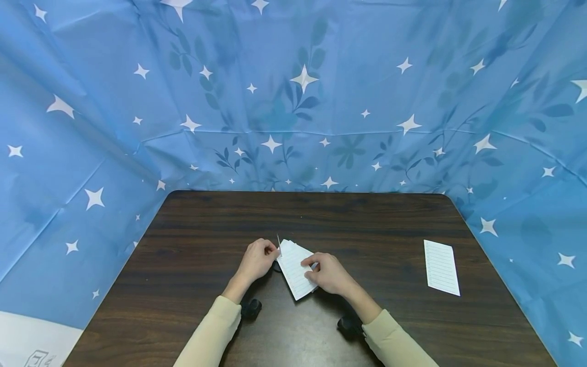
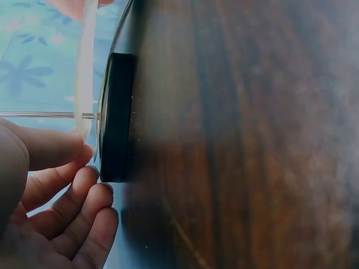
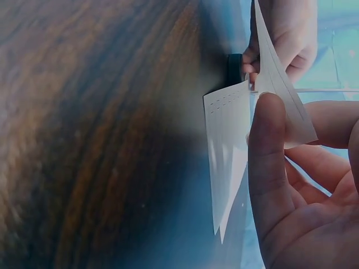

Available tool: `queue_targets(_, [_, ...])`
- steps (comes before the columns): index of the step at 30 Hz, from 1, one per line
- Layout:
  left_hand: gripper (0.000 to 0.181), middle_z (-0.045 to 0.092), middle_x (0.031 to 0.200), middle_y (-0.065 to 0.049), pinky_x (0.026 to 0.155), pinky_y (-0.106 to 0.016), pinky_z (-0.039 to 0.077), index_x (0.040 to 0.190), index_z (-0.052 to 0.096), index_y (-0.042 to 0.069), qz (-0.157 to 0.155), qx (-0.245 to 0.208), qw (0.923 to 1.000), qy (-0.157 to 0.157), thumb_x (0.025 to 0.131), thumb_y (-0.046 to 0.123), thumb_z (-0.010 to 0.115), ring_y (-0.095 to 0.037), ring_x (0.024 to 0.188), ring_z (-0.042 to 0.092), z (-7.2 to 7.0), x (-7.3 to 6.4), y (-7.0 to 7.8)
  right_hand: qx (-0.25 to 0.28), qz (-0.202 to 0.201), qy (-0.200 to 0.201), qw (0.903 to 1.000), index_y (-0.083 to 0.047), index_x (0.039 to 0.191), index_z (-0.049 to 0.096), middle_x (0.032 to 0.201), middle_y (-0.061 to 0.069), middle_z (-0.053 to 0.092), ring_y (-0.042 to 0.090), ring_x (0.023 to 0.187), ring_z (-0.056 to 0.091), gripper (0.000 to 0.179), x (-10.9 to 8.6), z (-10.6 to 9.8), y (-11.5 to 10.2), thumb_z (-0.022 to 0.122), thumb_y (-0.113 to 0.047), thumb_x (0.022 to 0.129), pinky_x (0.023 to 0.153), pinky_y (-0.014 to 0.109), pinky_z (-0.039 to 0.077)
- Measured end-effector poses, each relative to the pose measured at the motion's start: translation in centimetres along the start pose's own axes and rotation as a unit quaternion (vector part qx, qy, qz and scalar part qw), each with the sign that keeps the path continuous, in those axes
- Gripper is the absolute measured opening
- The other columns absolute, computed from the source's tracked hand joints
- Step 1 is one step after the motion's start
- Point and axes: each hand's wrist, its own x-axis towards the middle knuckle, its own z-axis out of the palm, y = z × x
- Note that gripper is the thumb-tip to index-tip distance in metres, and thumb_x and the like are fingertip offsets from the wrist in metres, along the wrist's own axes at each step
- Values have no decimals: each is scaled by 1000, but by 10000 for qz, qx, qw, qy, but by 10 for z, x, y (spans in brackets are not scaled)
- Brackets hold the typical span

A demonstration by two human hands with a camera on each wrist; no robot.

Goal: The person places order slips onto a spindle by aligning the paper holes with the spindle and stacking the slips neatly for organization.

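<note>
A sheet of lined white paper [image 1: 293, 270] is held between my two hands at the middle of the table. My left hand [image 1: 257, 260] pinches its left corner beside a thin upright metal spike [image 2: 39, 115]. In the left wrist view the spike rises from a flat black base [image 2: 116, 117] and shows on both sides of the sheet. My right hand [image 1: 331, 275] grips the sheet's right edge between thumb and fingers, and the paper bends there. Lower down by the base, other lined sheets [image 3: 227, 157] show in the right wrist view.
Apart on the right of the dark wooden table [image 1: 367, 219] lies another lined sheet [image 1: 441, 267]. A blue curtain [image 1: 348, 102] with white stars hangs behind and along the sides. Black wrist devices [image 1: 349, 326] sit by the cuffs.
</note>
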Motion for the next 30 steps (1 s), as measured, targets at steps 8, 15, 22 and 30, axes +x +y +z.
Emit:
queue_targets(8, [12, 57, 82, 2, 69, -32, 47, 85, 71, 10, 24, 309, 9995, -49, 95, 16, 70, -12, 72, 53, -2, 1, 5, -111, 58, -24, 9999, -1, 107, 75, 89, 3, 65, 13, 65, 55, 21, 1, 3, 2, 73, -1, 86, 51, 27, 48])
queue_targets(15, [11, 56, 82, 2, 69, -33, 46, 85, 71, 11, -44, 376, 9991, -180, 95, 15, 71, -13, 72, 52, -2, 2, 7, -137, 112, -121, 9998, 0, 109, 75, 93, 4, 65, 13, 67, 55, 23, 0, 3, 2, 72, 0, 87, 52, 28, 49])
queue_targets(22, [11, 56, 82, 1, 68, -32, 46, 84, 70, 11, -328, 355, 9984, -292, 93, 15, 74, -14, 72, 52, -2, 2, 9, -248, 129, -157, 9995, -1, 110, 74, 93, 5, 65, 12, 70, 56, 24, 1, 3, 2, 72, 0, 86, 55, 27, 49])
queue_targets(30, [12, 58, 79, 1, 67, -32, 45, 82, 70, 11, -466, 325, 9980, -286, 92, 15, 75, -14, 70, 53, -2, 5, 9, -492, 93, -99, 9987, -1, 110, 74, 96, 8, 66, 13, 75, 58, 25, 0, 1, 2, 72, 2, 85, 59, 27, 49])
